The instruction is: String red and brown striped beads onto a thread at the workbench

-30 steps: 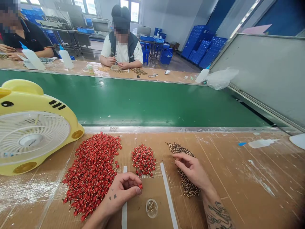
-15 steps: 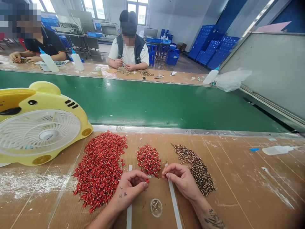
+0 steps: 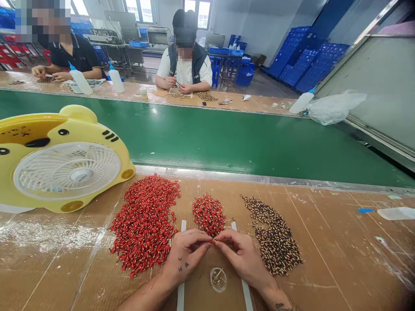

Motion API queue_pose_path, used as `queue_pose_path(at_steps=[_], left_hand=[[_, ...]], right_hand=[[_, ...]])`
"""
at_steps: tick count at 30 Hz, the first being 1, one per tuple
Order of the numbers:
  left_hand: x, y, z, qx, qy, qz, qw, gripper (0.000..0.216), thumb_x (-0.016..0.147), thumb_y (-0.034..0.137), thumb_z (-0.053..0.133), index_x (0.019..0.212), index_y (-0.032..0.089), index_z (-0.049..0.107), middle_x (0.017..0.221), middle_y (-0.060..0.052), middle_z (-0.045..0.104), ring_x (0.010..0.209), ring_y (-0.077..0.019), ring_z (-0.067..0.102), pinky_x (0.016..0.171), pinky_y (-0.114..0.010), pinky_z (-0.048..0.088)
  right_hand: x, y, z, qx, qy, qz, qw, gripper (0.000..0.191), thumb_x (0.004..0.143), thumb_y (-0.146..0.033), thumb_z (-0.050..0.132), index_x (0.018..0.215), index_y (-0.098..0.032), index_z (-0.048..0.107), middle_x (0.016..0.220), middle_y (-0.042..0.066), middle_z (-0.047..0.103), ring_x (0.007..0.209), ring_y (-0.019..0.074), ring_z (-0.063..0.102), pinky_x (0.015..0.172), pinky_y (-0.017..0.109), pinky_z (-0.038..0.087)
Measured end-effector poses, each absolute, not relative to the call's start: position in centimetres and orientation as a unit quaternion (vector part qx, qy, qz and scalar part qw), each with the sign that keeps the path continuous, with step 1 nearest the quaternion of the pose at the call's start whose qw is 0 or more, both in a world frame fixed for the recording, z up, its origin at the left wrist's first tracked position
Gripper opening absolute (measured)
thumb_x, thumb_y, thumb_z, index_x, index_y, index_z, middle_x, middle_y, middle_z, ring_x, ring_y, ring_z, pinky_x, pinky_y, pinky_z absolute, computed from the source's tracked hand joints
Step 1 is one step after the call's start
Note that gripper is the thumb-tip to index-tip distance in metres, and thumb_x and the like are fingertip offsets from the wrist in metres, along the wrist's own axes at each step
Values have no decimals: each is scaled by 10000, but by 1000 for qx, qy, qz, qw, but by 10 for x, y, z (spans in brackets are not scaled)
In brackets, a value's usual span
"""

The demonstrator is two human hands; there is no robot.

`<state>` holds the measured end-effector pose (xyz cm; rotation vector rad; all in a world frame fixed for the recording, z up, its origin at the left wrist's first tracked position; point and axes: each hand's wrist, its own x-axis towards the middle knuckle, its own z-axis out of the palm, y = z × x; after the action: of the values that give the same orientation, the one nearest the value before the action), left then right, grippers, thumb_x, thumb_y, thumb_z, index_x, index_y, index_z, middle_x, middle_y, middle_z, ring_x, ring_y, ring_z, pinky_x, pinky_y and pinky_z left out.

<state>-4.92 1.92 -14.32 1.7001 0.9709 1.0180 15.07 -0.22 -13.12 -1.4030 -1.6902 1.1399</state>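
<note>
My left hand (image 3: 185,255) and my right hand (image 3: 240,255) meet fingertip to fingertip over the cardboard-covered bench, both pinched on a small red piece (image 3: 212,242). A big heap of red pieces (image 3: 145,222) lies to the left. A smaller red heap (image 3: 208,213) sits just beyond my fingers. A dark speckled heap of small brown parts (image 3: 275,235) lies to the right. A small clear round dish (image 3: 217,278) rests below my hands. Two white strips (image 3: 182,259) run along the board under my wrists.
A yellow desk fan (image 3: 61,162) stands at the left. A green conveyor belt (image 3: 210,138) runs across beyond the bench. Two people work at the far side with white squeeze bottles (image 3: 81,81). A clear plastic bag (image 3: 333,108) and another bottle (image 3: 395,213) lie at the right.
My right hand left the brown heap and came left to meet my left hand. Both hands now pinch together at the red piece.
</note>
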Motion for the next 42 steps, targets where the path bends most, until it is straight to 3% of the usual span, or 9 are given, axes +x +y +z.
queue_pose_path(at_steps=[8,25,28,35,42], left_hand=[[-47,20,-148,750,360,426,357,197,838,53,624,920,184,747,788,-35,767,689,-126,707,658,-171,532],[-46,20,-149,788,316,433,303,215,857,37,589,946,186,716,883,-55,767,795,-147,716,720,-206,558],[-47,21,-149,785,315,421,328,241,858,35,582,961,195,730,915,-62,769,825,-155,716,744,-223,558],[-50,23,-146,686,327,421,495,218,829,50,629,897,190,782,866,-75,764,785,-158,720,738,-229,552],[-49,21,-144,635,332,441,541,117,830,136,682,849,178,789,845,-84,746,759,-161,698,690,-234,541]], right_hand=[[153,-5,-131,-525,-663,421,328,104,941,-263,593,896,-205,666,820,-2,699,743,142,667,709,200,502],[151,-6,-127,-511,-704,388,303,78,924,-191,583,875,-205,642,802,-19,686,737,131,645,702,200,459],[150,-6,-127,-510,-701,390,310,86,927,-219,595,858,-201,643,778,-22,678,707,124,632,679,194,454],[150,-6,-133,-507,-674,412,346,133,932,-301,637,858,-197,672,743,-17,679,661,118,625,639,180,465],[151,-3,-131,-441,-713,369,401,152,947,-304,650,883,-190,729,786,24,706,706,140,644,679,217,491]])
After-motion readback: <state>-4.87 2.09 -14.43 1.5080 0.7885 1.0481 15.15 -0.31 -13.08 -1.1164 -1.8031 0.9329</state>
